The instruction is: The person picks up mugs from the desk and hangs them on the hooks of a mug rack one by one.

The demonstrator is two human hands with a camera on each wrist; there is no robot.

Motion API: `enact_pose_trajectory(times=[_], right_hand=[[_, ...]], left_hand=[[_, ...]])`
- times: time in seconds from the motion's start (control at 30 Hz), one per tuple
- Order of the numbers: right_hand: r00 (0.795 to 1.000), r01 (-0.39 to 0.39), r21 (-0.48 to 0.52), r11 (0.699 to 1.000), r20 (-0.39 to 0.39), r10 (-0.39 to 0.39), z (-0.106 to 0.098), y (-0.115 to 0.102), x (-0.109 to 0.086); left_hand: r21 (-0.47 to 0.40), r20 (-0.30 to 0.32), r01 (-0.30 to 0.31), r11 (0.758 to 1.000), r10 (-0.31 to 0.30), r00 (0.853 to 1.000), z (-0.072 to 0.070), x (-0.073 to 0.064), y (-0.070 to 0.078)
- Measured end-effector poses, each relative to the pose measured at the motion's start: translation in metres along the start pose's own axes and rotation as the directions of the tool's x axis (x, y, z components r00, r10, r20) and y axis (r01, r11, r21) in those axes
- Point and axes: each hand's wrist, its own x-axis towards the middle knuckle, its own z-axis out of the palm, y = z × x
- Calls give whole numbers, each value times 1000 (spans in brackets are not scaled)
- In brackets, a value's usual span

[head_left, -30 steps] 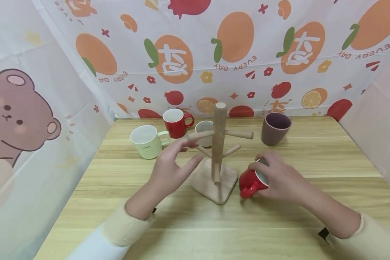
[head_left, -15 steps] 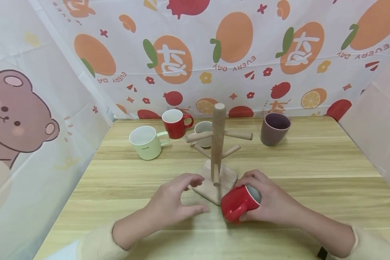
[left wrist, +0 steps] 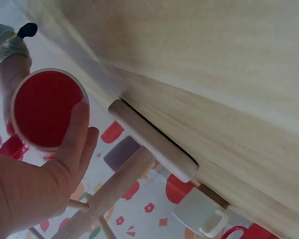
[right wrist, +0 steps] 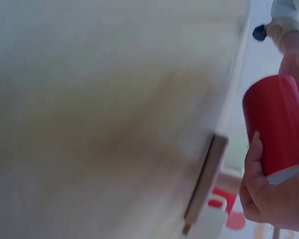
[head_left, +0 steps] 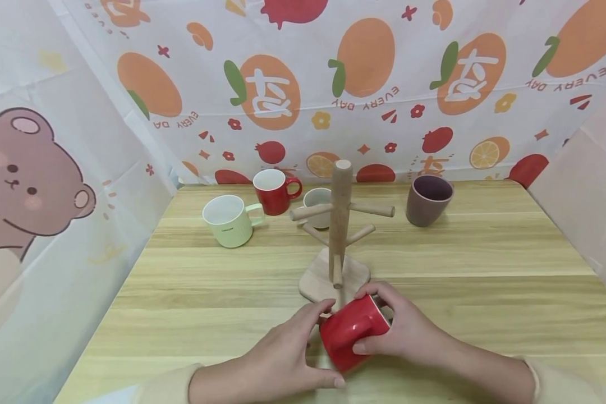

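Note:
A red mug [head_left: 344,332] is tilted on its side above the table, in front of the wooden mug tree [head_left: 340,224]. My right hand [head_left: 409,331] grips it by the rim end, thumb along the outside, as the right wrist view also shows. At its base end, my left hand [head_left: 278,362] spreads thumb and fingers around the mug. In the left wrist view the left fingers [left wrist: 75,129] overlap the mug's round red base [left wrist: 47,109]; whether they touch it I cannot tell. The mug tree's visible pegs carry nothing.
Behind the tree stand a pale green mug [head_left: 228,221], another red mug [head_left: 272,192] and a whitish cup [head_left: 317,216] partly hidden by a peg. A purple cup [head_left: 428,200] is at back right. Printed cloth [head_left: 303,134] hangs behind the table [head_left: 182,292].
My right hand has brought the red mug leftward and nearer, from the right of the tree's base to its front. My left hand has come down from beside the pegs to the mug's base.

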Motion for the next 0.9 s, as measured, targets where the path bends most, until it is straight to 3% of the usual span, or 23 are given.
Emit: enact_pose_trajectory(times=[0.13, 0.33, 0.47, 0.63, 0.8, 0.9], right_hand=[[998, -70, 106, 992, 13, 69, 9, 1, 4], [995, -101, 221, 970, 23, 98, 17, 0, 8], [995, -104, 214, 971, 20, 102, 19, -1, 10], [994, -107, 136, 985, 10, 106, 17, -5, 11], [990, -139, 105, 985, 28, 137, 11, -9, 12], [993, -116, 98, 988, 47, 112, 9, -10, 13]], left_hand=[[-9, -5, 33, 999, -33, 999, 3, 1, -1], [-9, -24, 42, 999, -42, 999, 2, 4, -3], [-39, -46, 55, 998, -57, 997, -1, 7, -6], [-58, -69, 54, 997, -58, 996, -9, 10, -10], [-143, -73, 79, 987, -90, 993, -19, 14, -13], [-168, -71, 97, 981, -111, 991, -23, 16, -13]])
